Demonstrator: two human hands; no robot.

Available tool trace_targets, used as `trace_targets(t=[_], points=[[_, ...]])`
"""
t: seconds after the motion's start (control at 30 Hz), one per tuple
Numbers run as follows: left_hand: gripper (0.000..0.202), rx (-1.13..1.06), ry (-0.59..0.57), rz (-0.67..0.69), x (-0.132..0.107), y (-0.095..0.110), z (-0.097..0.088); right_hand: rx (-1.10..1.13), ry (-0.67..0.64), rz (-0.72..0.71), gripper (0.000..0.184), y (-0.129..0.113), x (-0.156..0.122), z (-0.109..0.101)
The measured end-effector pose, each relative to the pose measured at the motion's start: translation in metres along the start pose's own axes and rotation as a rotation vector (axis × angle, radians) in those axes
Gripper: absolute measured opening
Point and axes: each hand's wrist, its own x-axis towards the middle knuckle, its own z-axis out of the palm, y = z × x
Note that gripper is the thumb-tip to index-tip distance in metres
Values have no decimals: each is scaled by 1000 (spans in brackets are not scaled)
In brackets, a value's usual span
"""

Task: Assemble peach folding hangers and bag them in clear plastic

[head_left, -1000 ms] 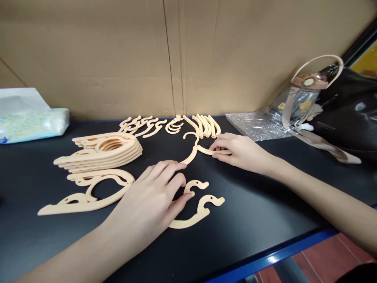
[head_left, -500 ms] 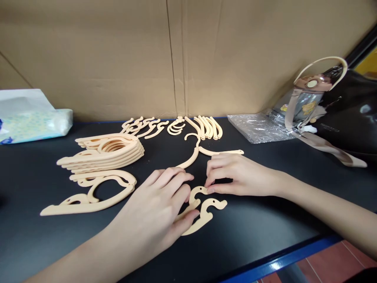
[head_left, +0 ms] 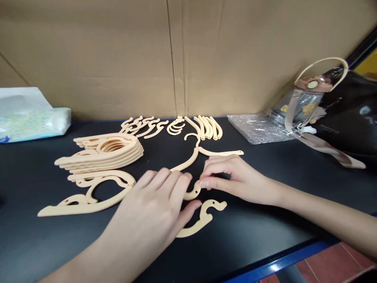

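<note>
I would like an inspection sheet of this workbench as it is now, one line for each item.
Surface: black table with a blue front edge.
Job's things: small curved piece between both hands; second curved piece lying flat near it; hook assembly; stack of hanger halves; row of small parts at the back.
Clutter: tissue pack, plastic bag, bottle, black bag.
Hands: left hand flat, fingers on the small piece; right hand pinches its end.
Cables: nothing seen.
Surroundings: cardboard wall behind the table.
</note>
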Motion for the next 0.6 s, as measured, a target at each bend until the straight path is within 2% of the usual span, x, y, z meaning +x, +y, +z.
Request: trace_targets(t=[0.07,0.13,0.23,0.3,0.37,0.43,0.53,0.6], points=[[32,3,-25,9,-1,3,-2,117,-11,36,30,-5,3,3],[36,-45,-74,-21,-3,-1,-7,71,3,-1,33,-4,7,2],[35,-69,-170,-176,-6,-23,-19,-280,59,-102,25,11,15,-4],[37,23,-208,-341,-8,-41,-26,-521,46,-135,30,26,21,-8],[46,37,-243,-480,-10,-55,-29,-634,4,-140,33,39,25,-8],[51,-5,-308,-564,-13,-64,-28,-657,-12,-146,27,48,27,-6],[48,-134,-424,-559,-18,-67,-21,-677,15,-225,25,50,28,0],[44,-260,-407,-505,-23,-65,-17,-728,24,-312,25,48,28,2]])
